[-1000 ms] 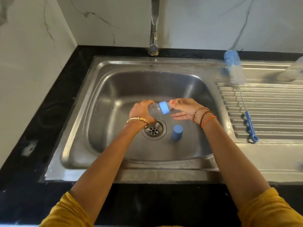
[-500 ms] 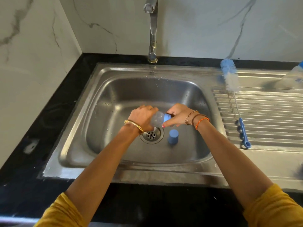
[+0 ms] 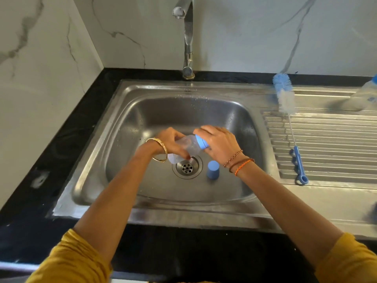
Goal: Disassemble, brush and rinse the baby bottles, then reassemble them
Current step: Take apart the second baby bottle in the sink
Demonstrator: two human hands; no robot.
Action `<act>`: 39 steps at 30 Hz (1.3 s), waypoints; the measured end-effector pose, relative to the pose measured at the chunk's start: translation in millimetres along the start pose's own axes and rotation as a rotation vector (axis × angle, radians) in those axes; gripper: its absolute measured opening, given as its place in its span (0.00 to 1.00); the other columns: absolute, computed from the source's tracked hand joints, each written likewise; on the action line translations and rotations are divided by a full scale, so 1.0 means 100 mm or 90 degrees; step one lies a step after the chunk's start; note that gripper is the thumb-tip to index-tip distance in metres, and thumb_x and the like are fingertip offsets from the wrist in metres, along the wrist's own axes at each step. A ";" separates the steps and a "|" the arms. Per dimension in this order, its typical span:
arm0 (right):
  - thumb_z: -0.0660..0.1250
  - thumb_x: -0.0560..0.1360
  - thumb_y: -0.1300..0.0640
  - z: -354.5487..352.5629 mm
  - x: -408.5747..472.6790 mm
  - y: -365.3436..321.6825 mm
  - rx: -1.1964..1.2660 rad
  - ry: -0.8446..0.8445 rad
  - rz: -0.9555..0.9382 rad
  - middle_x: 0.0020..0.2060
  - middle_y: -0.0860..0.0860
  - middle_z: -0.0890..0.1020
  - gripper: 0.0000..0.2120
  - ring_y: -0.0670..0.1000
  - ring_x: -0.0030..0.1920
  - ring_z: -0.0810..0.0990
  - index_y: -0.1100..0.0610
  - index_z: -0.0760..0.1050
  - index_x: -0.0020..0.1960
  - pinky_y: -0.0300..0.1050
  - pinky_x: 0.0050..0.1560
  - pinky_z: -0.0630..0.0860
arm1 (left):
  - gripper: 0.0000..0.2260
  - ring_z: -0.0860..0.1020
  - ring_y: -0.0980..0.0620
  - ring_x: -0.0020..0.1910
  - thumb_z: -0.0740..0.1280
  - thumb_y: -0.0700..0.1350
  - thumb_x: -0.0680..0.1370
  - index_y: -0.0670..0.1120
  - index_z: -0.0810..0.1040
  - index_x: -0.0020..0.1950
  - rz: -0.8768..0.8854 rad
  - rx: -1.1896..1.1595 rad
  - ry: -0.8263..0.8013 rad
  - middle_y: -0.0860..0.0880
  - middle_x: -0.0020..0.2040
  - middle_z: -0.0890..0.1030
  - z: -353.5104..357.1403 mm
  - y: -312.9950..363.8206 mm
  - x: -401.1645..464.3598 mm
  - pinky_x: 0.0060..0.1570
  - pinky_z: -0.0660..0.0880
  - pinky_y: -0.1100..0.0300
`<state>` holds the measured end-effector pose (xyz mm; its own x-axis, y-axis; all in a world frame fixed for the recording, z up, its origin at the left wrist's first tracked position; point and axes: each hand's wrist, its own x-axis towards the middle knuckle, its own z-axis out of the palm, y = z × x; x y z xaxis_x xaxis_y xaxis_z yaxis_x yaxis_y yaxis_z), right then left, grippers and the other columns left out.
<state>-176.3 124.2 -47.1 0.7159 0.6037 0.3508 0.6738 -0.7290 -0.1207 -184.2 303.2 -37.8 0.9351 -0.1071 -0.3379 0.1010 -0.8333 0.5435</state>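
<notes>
Over the steel sink (image 3: 130, 123) I hold a clear baby bottle (image 3: 183, 146) lying sideways. My left hand (image 3: 171, 142) grips its body. My right hand (image 3: 218, 142) wraps over its blue screw collar (image 3: 201, 142), hiding the teat end. A blue cap (image 3: 213, 169) stands on the sink floor just right of the drain (image 3: 187, 167). A blue and white bottle brush (image 3: 285, 103) lies on the drainboard (image 3: 326, 144). A second baby bottle (image 3: 361, 99) lies blurred at the right edge.
The tap (image 3: 186, 37) rises behind the sink with no water running. Black counter (image 3: 67, 139) borders the sink on the left and front. Marble walls close the left and back.
My right hand has turned over the blue collar, from fingers beside it to a grip covering it. The bottle has tilted, its base lower toward the drain. The camera has tilted up.
</notes>
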 end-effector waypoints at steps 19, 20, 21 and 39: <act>0.76 0.59 0.71 0.12 -0.02 0.24 0.555 -0.129 0.176 0.46 0.44 0.78 0.23 0.47 0.50 0.75 0.54 0.76 0.48 0.27 0.47 0.70 | 0.27 0.76 0.50 0.49 0.78 0.49 0.61 0.46 0.78 0.58 0.027 0.070 0.101 0.48 0.51 0.79 0.23 -0.08 -0.01 0.45 0.68 0.63; 0.76 0.60 0.71 0.12 -0.02 0.26 0.552 -0.131 0.154 0.47 0.43 0.77 0.24 0.46 0.51 0.75 0.53 0.76 0.50 0.31 0.49 0.72 | 0.25 0.76 0.51 0.48 0.78 0.50 0.61 0.46 0.79 0.56 0.019 0.064 0.096 0.49 0.49 0.80 0.24 -0.08 -0.01 0.43 0.68 0.63; 0.76 0.60 0.70 0.11 -0.03 0.28 0.556 -0.151 0.160 0.50 0.44 0.76 0.27 0.45 0.52 0.74 0.52 0.75 0.54 0.36 0.52 0.72 | 0.24 0.77 0.51 0.46 0.78 0.50 0.61 0.46 0.80 0.54 0.014 0.061 0.097 0.49 0.47 0.80 0.24 -0.09 0.00 0.42 0.68 0.63; 0.73 0.63 0.72 0.07 0.13 0.34 0.586 -0.220 0.247 0.47 0.48 0.81 0.22 0.44 0.49 0.78 0.54 0.79 0.52 0.27 0.45 0.73 | 0.27 0.76 0.49 0.51 0.79 0.48 0.60 0.45 0.79 0.57 0.005 0.038 0.105 0.47 0.53 0.80 0.27 -0.13 0.05 0.46 0.69 0.63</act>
<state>-143.0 109.2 -53.5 0.8274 0.5466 -0.1295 0.1621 -0.4530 -0.8767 -190.0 299.2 -67.0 0.9793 -0.0270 -0.2007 0.0780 -0.8645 0.4966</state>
